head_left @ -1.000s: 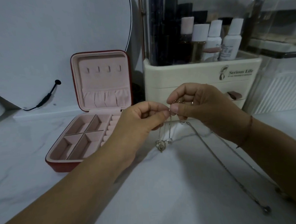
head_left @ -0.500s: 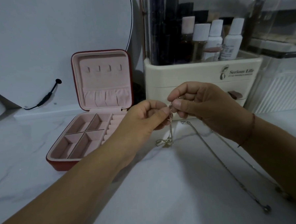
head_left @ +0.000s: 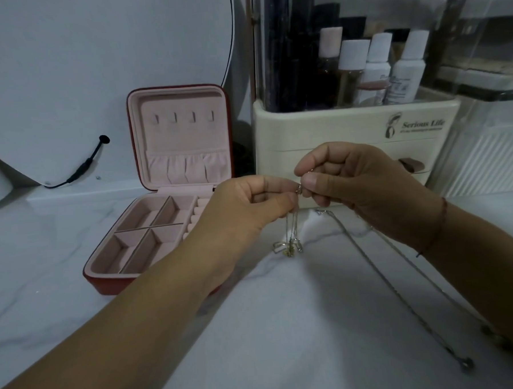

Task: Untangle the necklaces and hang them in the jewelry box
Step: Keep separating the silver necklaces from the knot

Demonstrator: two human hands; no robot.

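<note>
My left hand [head_left: 250,206] and my right hand [head_left: 356,186] meet fingertip to fingertip above the white table, both pinching the top of a thin gold necklace [head_left: 291,231]. Its chain hangs down in a short loop, and its pendant [head_left: 287,247] dangles just above the tabletop. A long silver necklace [head_left: 402,279] lies on the table under my right wrist and runs to the lower right, ending in a small ring. The red jewelry box [head_left: 162,229] stands open at the left, with pink lining, several hooks in the lid and divided trays in the base.
A cream cosmetics organiser [head_left: 349,124] with bottles and a drawer stands right behind my hands. A round mirror [head_left: 93,54] with a black cable leans against the wall behind the box. A clear plastic container [head_left: 486,63] stands at the far right.
The gold necklace has been raised a little and its pendant has swung and turned. Both hands stay pinched together at almost the same spot.
</note>
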